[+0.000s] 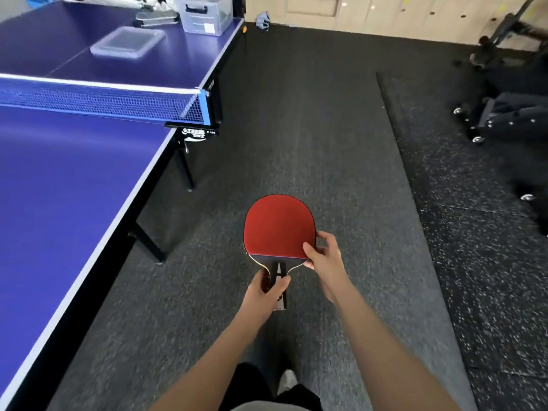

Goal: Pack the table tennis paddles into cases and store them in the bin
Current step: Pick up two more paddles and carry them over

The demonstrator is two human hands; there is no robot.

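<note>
- The left hand (268, 287) is wrapped round the handle of a red-faced table tennis paddle (278, 226), thumb over the top, fingers curled beneath.
- The right hand (323, 256) pinches the blade's lower right edge, thumb on the red rubber, fingers behind the rim.
- The paddle sits level, red face up, over dark carpet just ahead of both hands; it is not in a case.
- Well ahead and to the left of the hands, on the far half of the blue table (74, 179) beyond the net (98, 100), stand a clear bin (204, 14), its lid (127, 43) lying loose nearer the net, and grey paddle cases (157, 17) beside the bin.
- To do this step well, I judge: carry by the handle, keep the right fingers on the rim rather than the rubber, and walk it to the cases.
- Motion blur softens the far end; how many cases lie there, whether any hold paddles, and the bin's contents cannot be told. The paddle's underside is hidden.
</note>
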